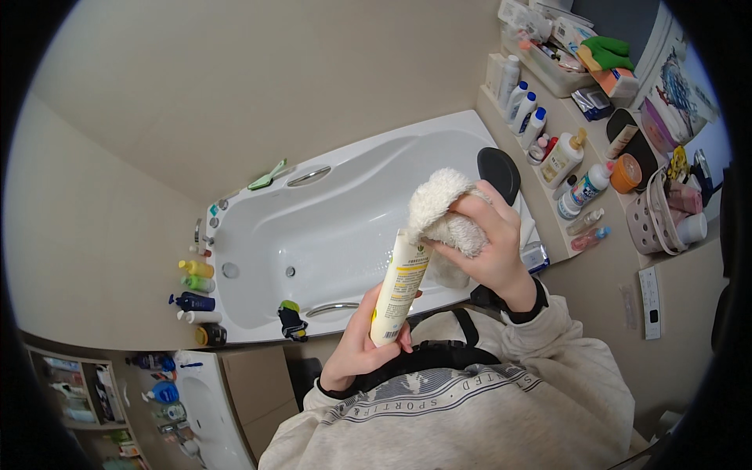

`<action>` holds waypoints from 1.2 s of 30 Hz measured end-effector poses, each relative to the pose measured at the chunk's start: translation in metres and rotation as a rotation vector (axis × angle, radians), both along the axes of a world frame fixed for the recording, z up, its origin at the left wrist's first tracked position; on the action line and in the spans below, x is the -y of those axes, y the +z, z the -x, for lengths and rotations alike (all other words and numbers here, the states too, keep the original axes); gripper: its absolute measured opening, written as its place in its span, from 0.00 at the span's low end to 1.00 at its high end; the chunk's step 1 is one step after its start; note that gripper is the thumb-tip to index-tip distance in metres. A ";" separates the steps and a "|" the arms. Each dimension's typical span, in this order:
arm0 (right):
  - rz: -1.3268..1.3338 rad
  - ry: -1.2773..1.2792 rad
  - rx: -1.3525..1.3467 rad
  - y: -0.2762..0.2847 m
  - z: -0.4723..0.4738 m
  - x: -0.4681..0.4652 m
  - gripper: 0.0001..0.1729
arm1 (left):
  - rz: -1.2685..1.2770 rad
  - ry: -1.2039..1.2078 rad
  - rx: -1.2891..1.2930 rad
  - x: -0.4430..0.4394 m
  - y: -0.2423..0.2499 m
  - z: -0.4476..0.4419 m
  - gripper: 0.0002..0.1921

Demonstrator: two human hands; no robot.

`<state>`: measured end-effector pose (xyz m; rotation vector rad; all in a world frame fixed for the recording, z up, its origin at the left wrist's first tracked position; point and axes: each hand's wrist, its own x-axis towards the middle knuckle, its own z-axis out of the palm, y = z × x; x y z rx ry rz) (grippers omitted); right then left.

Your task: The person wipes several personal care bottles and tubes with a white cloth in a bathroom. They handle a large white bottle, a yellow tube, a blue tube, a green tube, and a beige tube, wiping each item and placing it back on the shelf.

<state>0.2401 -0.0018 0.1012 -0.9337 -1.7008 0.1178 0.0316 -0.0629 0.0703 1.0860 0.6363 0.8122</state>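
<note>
My left hand (pixel 365 346) holds a cream-coloured squeeze tube (pixel 400 291) by its lower end, tilted, with printed writing facing up. In my right hand (pixel 493 244) is a bunched white terry cloth (pixel 443 202), pressed against the upper end of the tube. The cloth hides part of that end. Both hands are in front of my body, over the near side of a white bathtub (pixel 341 223). Another pale cloth-like thing shows below the right hand, partly hidden.
Bottles stand along the ledge at the tub's right, among them a pump bottle (pixel 562 161); a perforated basket (pixel 646 223) is beyond. More bottles, one a dark blue pump bottle (pixel 197 302), line the left end. A green brush (pixel 267 178) lies on the far rim, a dark cloth (pixel 292 322) on the near rim.
</note>
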 end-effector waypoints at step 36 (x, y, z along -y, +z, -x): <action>-0.090 0.206 -0.037 -0.032 0.002 0.015 0.25 | -0.010 -0.037 -0.131 0.006 -0.013 -0.002 0.42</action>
